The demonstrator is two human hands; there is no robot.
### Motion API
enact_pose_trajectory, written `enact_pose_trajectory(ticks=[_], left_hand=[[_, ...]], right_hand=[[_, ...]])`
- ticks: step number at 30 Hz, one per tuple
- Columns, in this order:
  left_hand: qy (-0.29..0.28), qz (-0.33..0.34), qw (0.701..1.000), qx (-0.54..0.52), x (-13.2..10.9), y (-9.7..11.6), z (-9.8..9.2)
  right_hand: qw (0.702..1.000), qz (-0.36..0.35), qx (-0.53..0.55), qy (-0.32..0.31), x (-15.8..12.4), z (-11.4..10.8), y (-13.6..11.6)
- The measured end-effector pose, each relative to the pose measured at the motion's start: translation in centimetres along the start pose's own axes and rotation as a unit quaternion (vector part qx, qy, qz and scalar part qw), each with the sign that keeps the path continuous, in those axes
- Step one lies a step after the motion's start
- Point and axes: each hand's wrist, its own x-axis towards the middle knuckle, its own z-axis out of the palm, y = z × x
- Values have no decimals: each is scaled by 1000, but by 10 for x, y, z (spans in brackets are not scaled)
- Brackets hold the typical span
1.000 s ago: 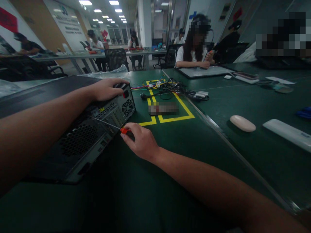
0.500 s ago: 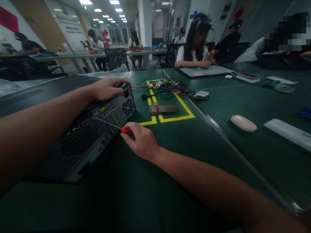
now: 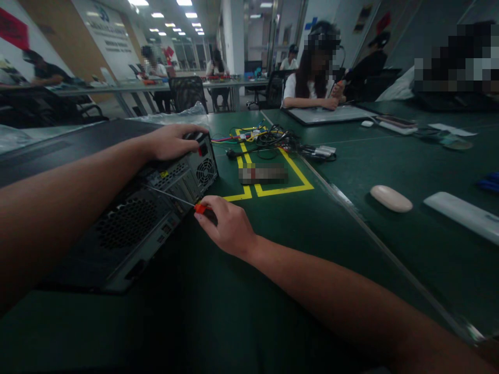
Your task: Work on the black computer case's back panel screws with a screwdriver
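A dark computer case [image 3: 128, 234] lies at the left, its rear panel with fan grilles and ports turned toward the right and toward me. My left hand [image 3: 171, 141] grips the case's upper far corner, thumb on the rear panel and fingers over the top. Closed around the orange handle of a screwdriver [image 3: 199, 208] is my right hand [image 3: 230, 226], just off the rear panel. The screwdriver's long thin shaft runs up and left to the panel near my left forearm; what the tip touches is too small to make out.
Beyond the case lie tangled cables [image 3: 278, 137] and a blurred-out object [image 3: 263, 174] by yellow tape marks [image 3: 284, 190]. Rightward are a pale oval object [image 3: 391, 199] and a long white one [image 3: 463, 213]. A person [image 3: 314, 78] works across the table over a flat panel [image 3: 331, 114].
Almost nothing differs. Both hands keep their places on the case and the screwdriver, with only a slight shift of the view.
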Motion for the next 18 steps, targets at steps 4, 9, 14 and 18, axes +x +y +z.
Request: enact_pose_trajectory(ticks=[4,9,14,18], left_hand=[[-5,-18,1000,1,0,2,0],[-6,-26,1000,-9,-1,3,0],[1,-19,1000,-11,-3,4,0],[6,-8,1000,-7,-1,1,1]], right_hand=[[1000,-5,2,5,0,0,0],[1000,0,-3,0,0,-2,-1],[1000,2,3,0,0,-2,-2],[1000,9,1,0,0,-2,-2]])
